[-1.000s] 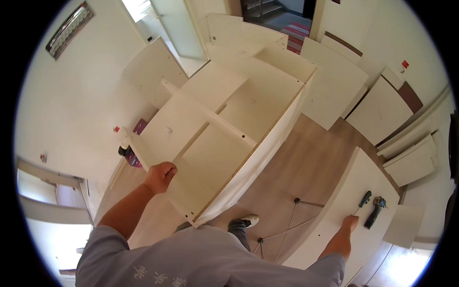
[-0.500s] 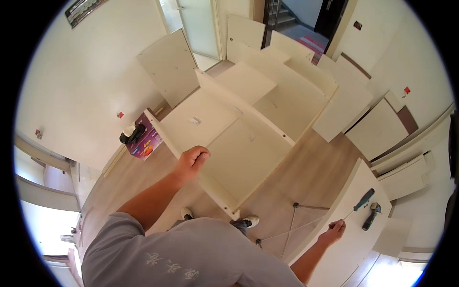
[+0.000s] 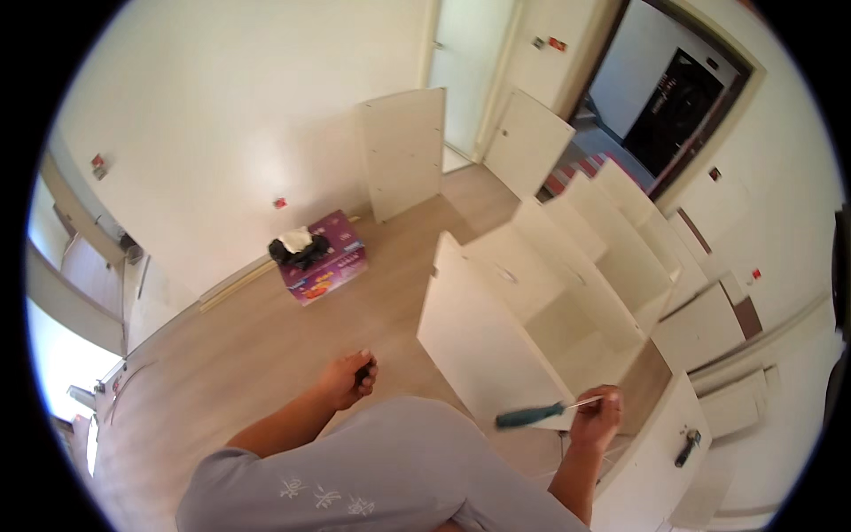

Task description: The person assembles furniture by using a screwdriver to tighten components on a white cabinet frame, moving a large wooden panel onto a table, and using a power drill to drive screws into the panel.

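My right hand is closed on the thin metal shaft of a screwdriver, whose green handle points left. It is just in front of the near end of a white cabinet carcass with open compartments. My left hand hangs over the wood floor, left of the cabinet and apart from it. Its fingers are curled; a dark patch shows between them, and I cannot make out what, if anything, it holds.
A purple carton with a black bag on top stands by the left wall. Loose white panels lean near the doorways and along the right. A small power tool lies on a white board at my right.
The view has turned, and the cabinet now appears further right. My left hand has left the cabinet's edge. My right hand has brought the screwdriver from over the board, swinging its handle to the left.
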`<move>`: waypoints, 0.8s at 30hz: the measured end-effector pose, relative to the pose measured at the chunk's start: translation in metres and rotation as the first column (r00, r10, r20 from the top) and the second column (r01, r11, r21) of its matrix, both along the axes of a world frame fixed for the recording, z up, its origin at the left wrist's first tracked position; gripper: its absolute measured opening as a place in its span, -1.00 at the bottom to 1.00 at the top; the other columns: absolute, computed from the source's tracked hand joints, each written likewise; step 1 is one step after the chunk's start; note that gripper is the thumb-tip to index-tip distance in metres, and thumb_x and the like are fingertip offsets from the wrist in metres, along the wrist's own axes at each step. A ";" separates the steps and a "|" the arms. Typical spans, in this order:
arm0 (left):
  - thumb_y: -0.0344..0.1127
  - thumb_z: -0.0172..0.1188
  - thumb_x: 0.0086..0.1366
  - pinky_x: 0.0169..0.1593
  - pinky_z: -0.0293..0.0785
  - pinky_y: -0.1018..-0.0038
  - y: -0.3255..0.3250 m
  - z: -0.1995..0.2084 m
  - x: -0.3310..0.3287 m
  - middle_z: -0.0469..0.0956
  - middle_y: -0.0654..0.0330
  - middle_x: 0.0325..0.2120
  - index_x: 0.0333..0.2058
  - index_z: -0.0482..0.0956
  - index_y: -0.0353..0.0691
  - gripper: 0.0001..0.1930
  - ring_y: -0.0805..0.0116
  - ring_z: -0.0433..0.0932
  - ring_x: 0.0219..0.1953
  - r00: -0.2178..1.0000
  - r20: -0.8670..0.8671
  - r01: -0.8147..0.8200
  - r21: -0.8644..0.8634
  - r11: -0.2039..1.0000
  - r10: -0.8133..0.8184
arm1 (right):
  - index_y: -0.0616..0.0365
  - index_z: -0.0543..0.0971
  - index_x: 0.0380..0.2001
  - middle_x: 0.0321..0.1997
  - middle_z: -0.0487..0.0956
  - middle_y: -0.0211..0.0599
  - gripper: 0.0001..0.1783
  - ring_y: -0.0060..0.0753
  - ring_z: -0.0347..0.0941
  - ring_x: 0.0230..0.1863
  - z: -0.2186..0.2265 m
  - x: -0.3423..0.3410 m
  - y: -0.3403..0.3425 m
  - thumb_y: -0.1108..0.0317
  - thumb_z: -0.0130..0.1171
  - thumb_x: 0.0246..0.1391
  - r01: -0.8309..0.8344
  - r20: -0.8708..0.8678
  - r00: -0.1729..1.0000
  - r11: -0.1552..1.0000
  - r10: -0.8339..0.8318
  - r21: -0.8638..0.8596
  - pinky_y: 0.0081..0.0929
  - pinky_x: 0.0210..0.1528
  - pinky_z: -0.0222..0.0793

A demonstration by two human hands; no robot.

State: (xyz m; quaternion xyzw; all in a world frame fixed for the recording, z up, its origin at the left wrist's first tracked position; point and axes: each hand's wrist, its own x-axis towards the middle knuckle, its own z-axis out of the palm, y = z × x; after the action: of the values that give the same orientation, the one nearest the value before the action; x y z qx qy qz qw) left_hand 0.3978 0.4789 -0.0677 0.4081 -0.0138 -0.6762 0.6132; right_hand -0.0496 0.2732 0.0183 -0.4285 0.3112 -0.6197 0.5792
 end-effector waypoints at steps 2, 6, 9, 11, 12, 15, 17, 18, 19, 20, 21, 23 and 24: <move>-0.19 0.09 0.55 -0.42 0.35 0.53 0.042 -0.014 0.036 0.49 0.33 -0.37 -0.19 0.50 -0.11 -0.84 0.49 0.40 -0.44 0.993 -0.071 -0.095 -0.027 0.995 0.093 | 0.11 0.49 -0.37 -0.51 0.36 -0.37 -0.67 -0.36 0.39 -0.44 -0.006 0.085 0.005 0.09 0.17 0.38 -0.246 -0.025 0.969 0.969 0.247 0.035 -0.33 -0.36 0.40; -0.25 0.12 0.52 -0.40 0.38 0.51 0.074 -0.011 0.066 0.51 0.31 -0.35 -0.21 0.51 -0.09 -0.90 0.47 0.41 -0.42 0.956 -0.025 -0.291 0.020 0.957 0.291 | 0.07 0.50 -0.30 -0.40 0.42 -0.37 -0.74 -0.35 0.41 -0.40 -0.002 0.213 0.000 0.12 0.12 0.39 -0.427 0.099 0.900 0.812 0.425 0.399 -0.35 -0.29 0.42; -0.30 0.17 0.47 -0.31 0.39 0.52 0.076 -0.009 0.082 0.51 0.33 -0.29 -0.22 0.51 -0.06 -0.96 0.47 0.42 -0.36 0.920 -0.014 -0.393 -0.030 0.919 0.393 | 0.15 0.49 -0.29 -0.34 0.49 -0.30 -0.71 -0.37 0.41 -0.40 -0.003 0.286 0.016 0.14 0.09 0.40 -0.581 -0.069 0.733 0.675 0.677 0.455 -0.36 -0.33 0.38; -0.35 0.18 0.45 -0.30 0.40 0.52 0.076 -0.013 0.096 0.51 0.32 -0.29 -0.21 0.51 -0.06 -0.97 0.47 0.43 -0.35 0.889 -0.061 -0.456 -0.055 0.888 0.453 | 0.18 0.48 -0.06 -0.23 0.57 -0.25 -0.71 -0.38 0.46 -0.28 -0.003 0.327 0.031 0.18 0.16 0.36 -0.723 0.058 0.522 0.405 0.851 0.560 -0.36 -0.19 0.45; -0.37 0.18 0.44 -0.30 0.40 0.52 0.074 -0.014 0.104 0.52 0.32 -0.28 -0.20 0.51 -0.07 -0.96 0.47 0.43 -0.35 0.875 -0.082 -0.483 -0.067 0.873 0.478 | 0.20 0.48 0.07 -0.20 0.57 -0.25 -0.63 -0.39 0.47 -0.22 0.008 0.344 0.035 0.19 0.18 0.36 -0.734 0.053 0.377 0.263 0.925 0.626 -0.36 -0.13 0.47; -0.32 0.16 0.48 -0.35 0.36 0.53 0.074 -0.026 0.143 0.50 0.32 -0.34 -0.22 0.51 -0.06 -0.96 0.47 0.38 -0.41 0.835 -0.204 -0.530 -0.044 0.847 0.511 | 0.21 0.36 0.33 -0.08 0.61 -0.16 -0.40 -0.28 0.54 -0.08 0.009 0.391 0.011 0.21 0.23 0.32 -0.872 -0.496 -0.007 0.237 0.868 0.427 -0.30 -0.01 0.49; -0.29 0.17 0.48 -0.35 0.33 0.55 0.070 -0.032 0.168 0.48 0.33 -0.35 -0.23 0.50 -0.06 -0.93 0.48 0.35 -0.42 0.816 -0.222 -0.554 -0.040 0.831 0.533 | 0.15 0.31 0.40 -0.01 0.61 -0.09 -0.31 -0.14 0.56 -0.02 0.022 0.425 -0.018 0.19 0.23 0.29 -0.935 -0.734 -0.048 0.229 0.678 0.272 -0.24 0.06 0.48; -0.28 0.17 0.48 -0.35 0.31 0.55 0.065 -0.032 0.179 0.48 0.34 -0.36 -0.24 0.49 -0.06 -0.92 0.48 0.34 -0.42 0.807 -0.190 -0.574 -0.030 0.818 0.559 | 0.13 0.28 0.44 0.03 0.61 -0.06 -0.27 -0.07 0.57 0.02 0.028 0.444 -0.035 0.18 0.23 0.28 -0.958 -0.831 -0.041 0.214 0.555 0.190 -0.21 0.10 0.48; -0.26 0.18 0.49 -0.35 0.30 0.56 0.052 -0.023 0.192 0.47 0.34 -0.37 -0.25 0.48 -0.07 -0.90 0.48 0.33 -0.42 0.801 -0.165 -0.586 -0.016 0.810 0.576 | 0.10 0.30 0.43 0.05 0.61 -0.03 -0.28 -0.02 0.56 0.05 0.031 0.458 -0.051 0.18 0.24 0.26 -0.961 -0.864 -0.069 0.199 0.499 0.192 -0.18 0.12 0.46; -0.25 0.18 0.49 -0.35 0.31 0.56 0.035 -0.015 0.206 0.47 0.34 -0.37 -0.24 0.49 -0.07 -0.91 0.48 0.33 -0.41 0.806 -0.098 -0.588 -0.017 0.809 0.584 | 0.07 0.31 0.42 0.06 0.60 0.00 -0.28 0.04 0.54 0.08 0.033 0.473 -0.067 0.17 0.24 0.25 -0.963 -0.893 -0.096 0.185 0.440 0.195 -0.14 0.14 0.45; -0.25 0.19 0.48 -0.35 0.31 0.56 0.016 -0.006 0.217 0.47 0.33 -0.37 -0.22 0.51 -0.07 -0.91 0.48 0.33 -0.41 0.808 -0.029 -0.589 -0.019 0.808 0.588 | 0.04 0.32 0.41 0.08 0.59 0.02 -0.29 0.10 0.53 0.11 0.035 0.487 -0.083 0.16 0.24 0.23 -0.965 -0.917 -0.121 0.173 0.380 0.199 -0.10 0.16 0.44; -0.23 0.20 0.48 -0.34 0.31 0.55 -0.021 0.002 0.236 0.48 0.32 -0.36 -0.19 0.53 -0.07 -0.91 0.48 0.34 -0.39 0.815 0.070 -0.573 -0.052 0.818 0.576 | 0.05 0.36 0.38 0.10 0.59 0.01 -0.32 0.12 0.52 0.12 0.042 0.510 -0.114 0.12 0.22 0.25 -0.958 -0.930 -0.188 0.150 0.316 0.244 -0.08 0.18 0.43; -0.23 0.20 0.48 -0.34 0.32 0.54 -0.038 0.003 0.249 0.49 0.31 -0.36 -0.18 0.55 -0.07 -0.91 0.47 0.35 -0.39 0.825 0.112 -0.548 -0.084 0.832 0.554 | 0.06 0.38 0.37 0.11 0.58 0.00 -0.33 0.12 0.51 0.13 0.043 0.521 -0.129 0.10 0.22 0.26 -0.953 -0.933 -0.220 0.141 0.284 0.267 -0.08 0.19 0.43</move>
State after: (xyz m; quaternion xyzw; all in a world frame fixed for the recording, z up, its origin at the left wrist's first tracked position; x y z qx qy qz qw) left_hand 0.6466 0.4410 -0.0649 0.4233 0.0478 -0.4417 0.7896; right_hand 0.4711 0.1447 0.0615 -0.9207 0.0325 0.1271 0.3676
